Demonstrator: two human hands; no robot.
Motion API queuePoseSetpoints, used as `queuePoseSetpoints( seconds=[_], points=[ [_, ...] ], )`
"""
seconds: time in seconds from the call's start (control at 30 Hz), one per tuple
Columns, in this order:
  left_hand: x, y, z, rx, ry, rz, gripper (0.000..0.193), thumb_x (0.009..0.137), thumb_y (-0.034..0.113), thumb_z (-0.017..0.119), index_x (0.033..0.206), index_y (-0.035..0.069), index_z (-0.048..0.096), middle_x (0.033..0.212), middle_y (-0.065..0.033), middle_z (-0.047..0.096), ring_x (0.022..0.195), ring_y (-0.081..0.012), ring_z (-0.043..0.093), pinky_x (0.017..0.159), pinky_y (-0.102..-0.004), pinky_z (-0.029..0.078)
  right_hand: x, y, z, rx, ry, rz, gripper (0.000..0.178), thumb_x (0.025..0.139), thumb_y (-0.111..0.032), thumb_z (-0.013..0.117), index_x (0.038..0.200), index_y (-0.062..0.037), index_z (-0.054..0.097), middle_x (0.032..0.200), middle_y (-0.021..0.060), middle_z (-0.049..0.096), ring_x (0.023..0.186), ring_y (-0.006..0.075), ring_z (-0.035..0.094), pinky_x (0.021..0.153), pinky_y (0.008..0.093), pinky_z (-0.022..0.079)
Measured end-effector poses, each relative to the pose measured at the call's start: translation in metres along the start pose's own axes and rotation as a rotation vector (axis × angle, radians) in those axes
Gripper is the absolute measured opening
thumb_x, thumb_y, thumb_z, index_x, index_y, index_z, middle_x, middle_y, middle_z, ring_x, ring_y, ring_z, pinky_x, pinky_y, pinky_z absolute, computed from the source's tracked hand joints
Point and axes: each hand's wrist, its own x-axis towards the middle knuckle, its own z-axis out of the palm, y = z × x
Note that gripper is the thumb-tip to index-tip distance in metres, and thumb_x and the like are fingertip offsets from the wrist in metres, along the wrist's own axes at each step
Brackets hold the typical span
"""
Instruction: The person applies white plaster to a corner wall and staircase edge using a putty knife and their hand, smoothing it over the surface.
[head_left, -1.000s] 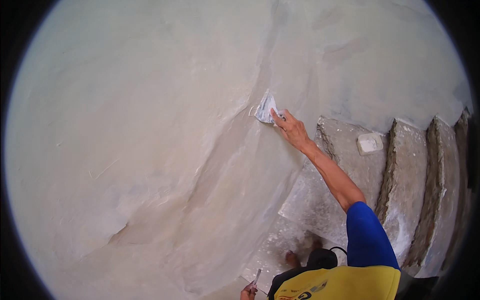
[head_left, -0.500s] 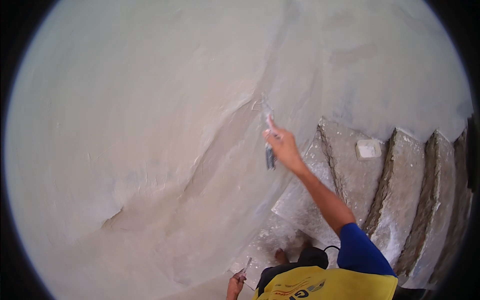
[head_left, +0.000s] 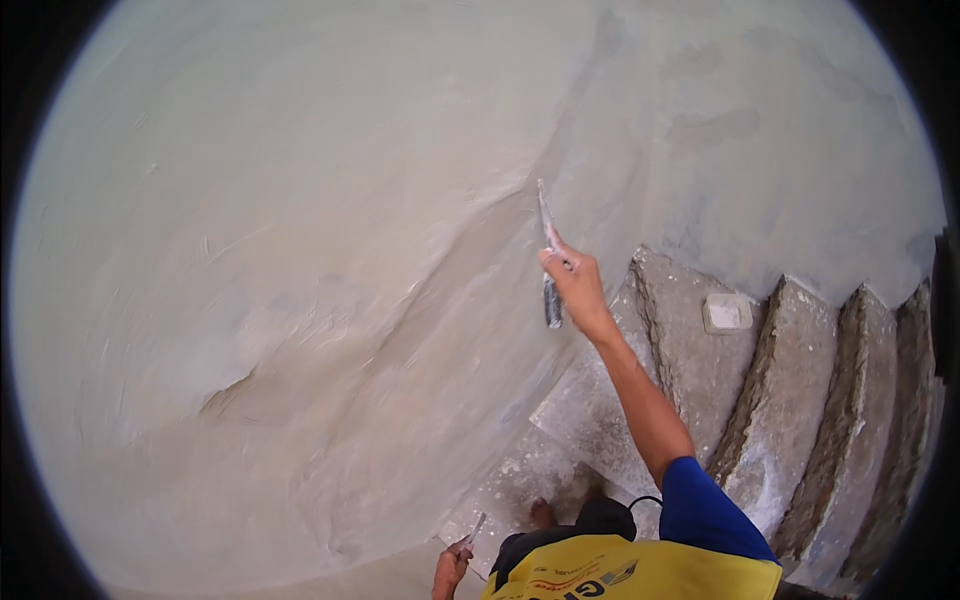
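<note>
My right hand (head_left: 575,283) is closed around a putty knife (head_left: 545,210) with a narrow, whitish-smeared blade and a dark handle end below the fist. The blade points up, its tip at or close to the plastered wall (head_left: 250,200), beside the edge of a darker, bare-looking band (head_left: 450,270); whether it touches I cannot tell. Low in the view, my left hand (head_left: 452,562) grips a thin flat-bladed tool (head_left: 479,526), partly hidden by the fingers, seen nearly edge-on.
Rough concrete steps (head_left: 695,340) rise along the wall on the right. A small white square tub (head_left: 727,313) with pale material sits on one step. A bare foot (head_left: 542,514) stands on a lower, paint-spotted step. A ragged plaster edge (head_left: 228,392) shows at the left.
The view has shifted slightly. My right hand has moved a little to the right with the putty knife, whose blade was blurred before. My left hand keeps its tool low down.
</note>
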Motion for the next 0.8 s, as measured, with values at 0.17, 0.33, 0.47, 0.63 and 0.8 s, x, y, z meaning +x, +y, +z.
queuePoseSetpoints(
  seconds=[0.17,0.33,0.47,0.63,0.8],
  points=[
    [-0.001,-0.033,-0.002,-0.023,-0.011,0.039,0.038,0.098,0.028,0.058,0.127,0.003,0.062,0.077,-0.0041,0.064,0.065,-0.0112,0.053,0.063,-0.0273,0.048,-0.057,-0.003,0.037,-0.192,-0.172,-0.195,0.056,0.094,-0.021,0.061,0.144,-0.0008,0.043,0.084,0.0054,0.056,0.075,0.0098,0.05,0.067,0.0262,0.046],
    [0.004,-0.032,-0.008,-0.022,0.012,0.014,0.036,0.097,0.029,0.059,0.127,0.01,0.063,0.079,-0.0065,0.068,0.065,-0.0131,0.058,0.066,-0.0292,0.05,-0.026,-0.013,0.005,-0.048,-0.101,0.077,0.057,0.093,-0.018,0.061,0.144,-0.001,0.043,0.086,0.0053,0.057,0.08,0.0119,0.053,0.072,0.0268,0.047],
    [0.004,-0.034,-0.01,-0.031,0.009,0.017,0.036,0.097,0.029,0.059,0.128,0.01,0.063,0.079,-0.0061,0.067,0.066,-0.0124,0.058,0.066,-0.0285,0.05,-0.039,-0.015,0.026,-0.065,-0.053,-0.055,0.052,0.092,-0.016,0.061,0.142,-0.0049,0.049,0.073,-0.004,0.048,0.064,0.0055,0.042,0.057,0.0209,0.038],
    [-0.003,-0.058,-0.014,-0.071,0.004,-0.014,0.037,0.097,0.029,0.059,0.128,0.009,0.063,0.079,-0.0065,0.067,0.067,-0.0125,0.058,0.066,-0.0286,0.049,-0.087,-0.024,0.04,-0.367,-0.249,-0.323,0.055,0.089,-0.011,0.063,0.143,-0.0101,0.049,0.083,0.0101,0.052,0.07,0.0199,0.055,0.066,0.0294,0.048],
    [-0.013,-0.04,-0.017,-0.012,0.015,0.072,0.037,0.098,0.029,0.057,0.124,0.003,0.064,0.077,-0.0038,0.064,0.065,-0.0117,0.054,0.062,-0.0282,0.047,-0.031,0.017,0.024,-0.667,-0.009,-0.682,0.066,0.086,-0.009,0.068,0.147,-0.017,0.043,0.101,0.0085,0.057,0.071,0.0234,0.058,0.062,0.0359,0.051]
  ],
)
